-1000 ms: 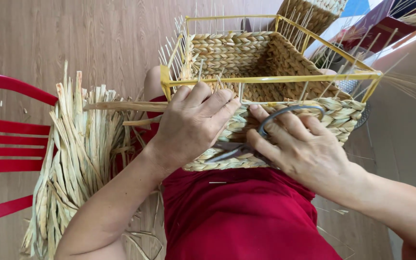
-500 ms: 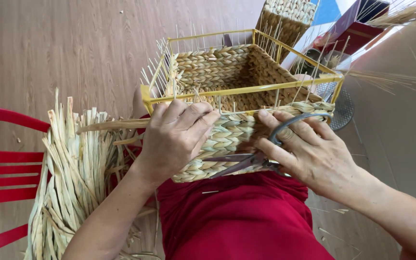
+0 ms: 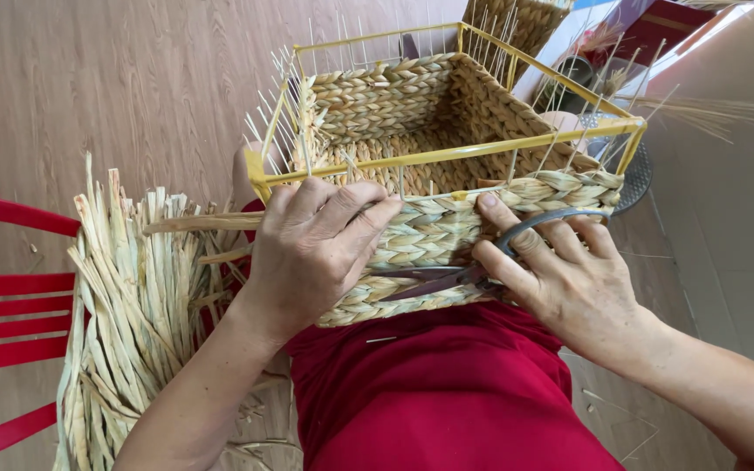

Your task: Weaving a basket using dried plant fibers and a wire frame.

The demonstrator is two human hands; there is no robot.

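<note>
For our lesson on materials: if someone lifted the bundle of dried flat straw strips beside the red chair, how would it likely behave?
The bundle of straw strips looks dry and thin, so it is probably light. The strips lie loose and splayed, with no tie visible, so they would likely flop and slip apart. Frayed ends suggest they are brittle.
</note>
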